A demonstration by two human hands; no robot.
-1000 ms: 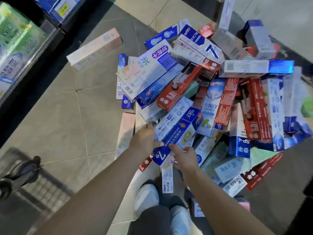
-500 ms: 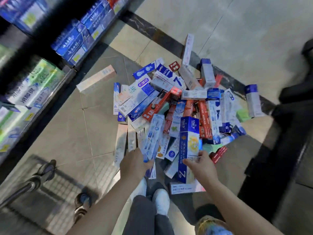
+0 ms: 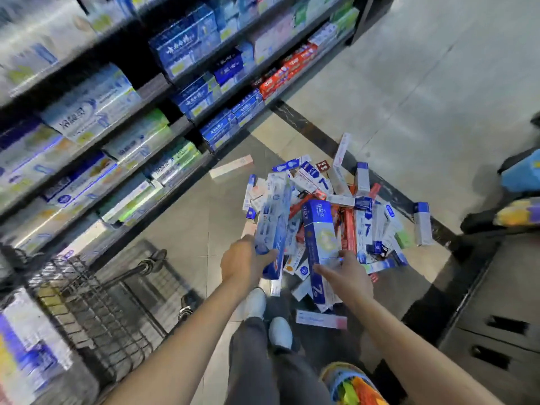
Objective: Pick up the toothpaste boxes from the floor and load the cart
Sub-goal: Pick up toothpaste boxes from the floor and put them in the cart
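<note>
The fingers [image 3: 270,254] of the left hand [image 3: 241,263] are curled around the lower end of a long pale-blue toothpaste box [image 3: 274,229], which is held lifted and tilted so that its far end points toward the upper middle of the frame. Its face is white and light blue with a darker blue end; the print is blurred. The fingers [image 3: 323,270] of the right hand [image 3: 347,277] are closed against a blue-and-white toothpaste box [image 3: 318,247], gripped near its lower half. This box has a deep blue top with white characters, a pale middle with a round yellowish mark, and a large "7" on its blue lower end. Both held boxes stand nearly side by side at the centre of the frame, above the floor.

Behind and to the right of the held boxes, a heap of toothpaste boxes [image 3: 362,211] in blue, white and red is spread on the tiled floor [image 3: 190,223]. A single pink-and-white box [image 3: 321,319] lies flat just below the right hand, and another pale box [image 3: 230,166] lies apart toward the shelving. A wire cart [image 3: 96,305] is seen at the lower left, with boxes blurred at its near edge. Stocked shelves [image 3: 140,92] fill the upper left. White shoes [image 3: 279,331] are seen at the lower centre.
</note>
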